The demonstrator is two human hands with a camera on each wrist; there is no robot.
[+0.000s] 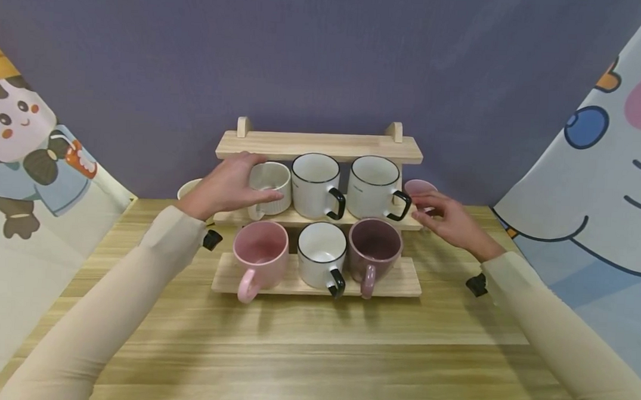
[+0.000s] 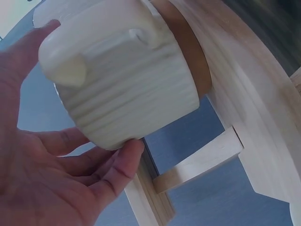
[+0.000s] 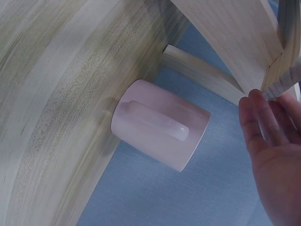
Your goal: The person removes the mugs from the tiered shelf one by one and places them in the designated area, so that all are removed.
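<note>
In the head view my left hand (image 1: 227, 184) holds a white ribbed mug (image 1: 282, 186) at the left end of the middle tier of a wooden shelf (image 1: 320, 145). The left wrist view shows the thumb on one side of this ribbed mug (image 2: 127, 89) and fingertips on the other. My right hand (image 1: 451, 220) is at the shelf's right end. Seen from the right wrist, its fingers extend and touch the wooden edge (image 3: 277, 84). A pink mug (image 3: 160, 125) stands on the table nearby, apart from those fingers.
Two black-rimmed white mugs (image 1: 314, 191) share the middle tier. Below stand a pink mug (image 1: 264, 260), a smaller black-rimmed mug (image 1: 318, 262) and a mauve mug (image 1: 374, 250). Another pale mug (image 1: 188, 188) is partly hidden behind my left hand. A grey-blue wall (image 1: 326, 63) rises behind.
</note>
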